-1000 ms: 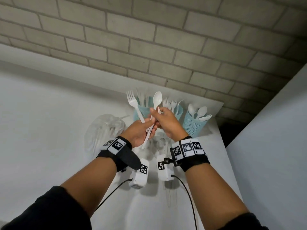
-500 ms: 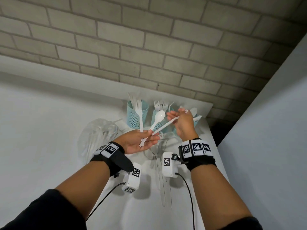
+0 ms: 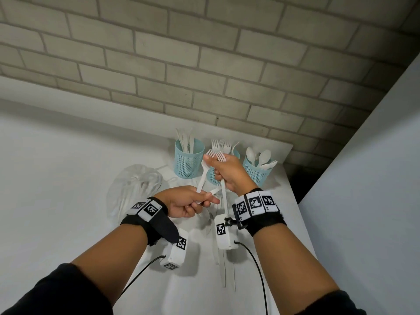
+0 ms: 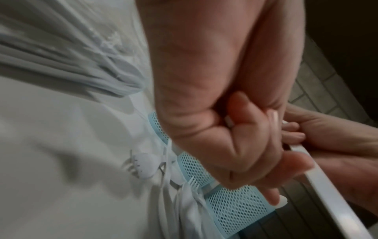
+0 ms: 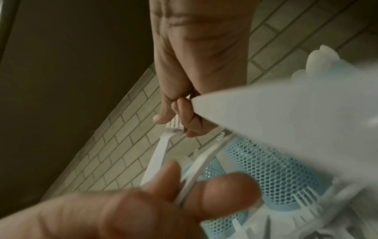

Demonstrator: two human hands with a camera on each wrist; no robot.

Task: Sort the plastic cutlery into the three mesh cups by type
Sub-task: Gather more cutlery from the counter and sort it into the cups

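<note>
Three light-blue mesh cups stand at the back of the white table: the left cup (image 3: 187, 163) holds knives, the middle cup (image 3: 212, 177) forks, the right cup (image 3: 255, 175) spoons. My left hand (image 3: 193, 201) grips the handle end of a white fork (image 3: 204, 172) that slants up to the right. My right hand (image 3: 227, 171) is in front of the middle cup. It grips a second fork (image 3: 223, 192) near its head, with the handle hanging down. In the right wrist view its fingertips (image 5: 163, 118) pinch a fork head (image 5: 174, 127).
A crumpled clear plastic bag (image 3: 136, 189) lies left of the hands. Loose white cutlery (image 3: 221, 264) lies on the table (image 3: 68, 178) under the wrists. A brick wall (image 3: 204, 64) rises behind the cups, and the table's right edge drops off beside the right cup.
My right hand has left the spoon at the right cup and come back left. It now grips forks above my left hand, which has stayed about where it was.
</note>
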